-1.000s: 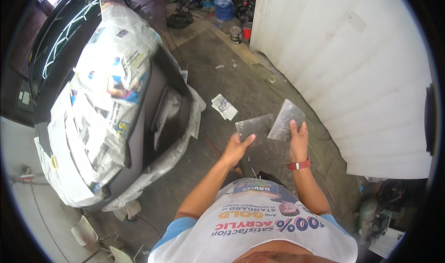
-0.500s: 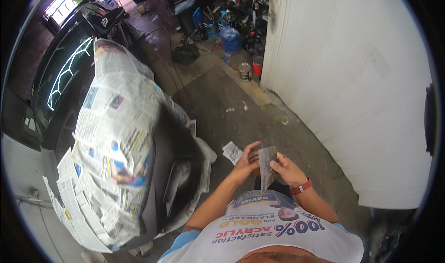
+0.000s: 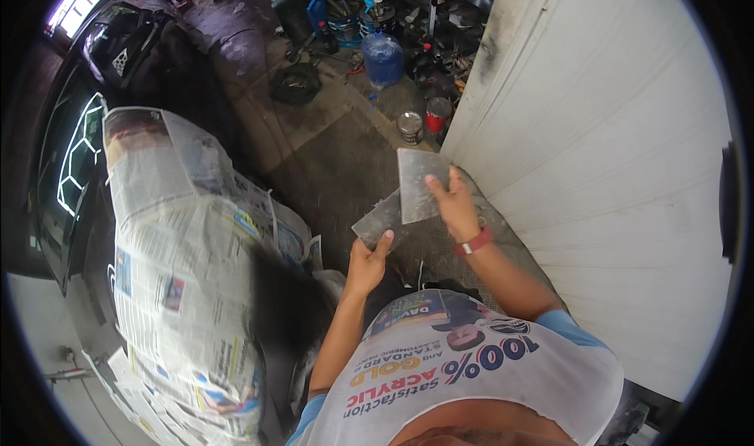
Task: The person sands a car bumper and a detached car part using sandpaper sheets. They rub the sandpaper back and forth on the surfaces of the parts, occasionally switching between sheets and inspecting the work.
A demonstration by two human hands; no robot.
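My left hand (image 3: 369,264) pinches a dark grey rectangular sheet (image 3: 380,223) between thumb and fingers. A paler grey sheet (image 3: 419,187), flat and sandpaper-like, is gripped in my right hand (image 3: 457,206), thumb on top and fingers behind it. A red band circles my right wrist. The two pieces meet in front of me, and the paler one covers the inner edge of the darker one. Both are held above the floor.
On my left is a dark car panel draped with newspaper (image 3: 184,250). A white wall or panel (image 3: 597,155) stands to my right. Ahead are a blue water jug (image 3: 382,60), a metal can (image 3: 410,127), a red can (image 3: 438,114), a black bag (image 3: 294,83) and workshop clutter.
My hands have moved forward, away from my body, and further apart. Two separate grey sheets now show, one per hand, where a single bent piece showed before. My view has shifted too.
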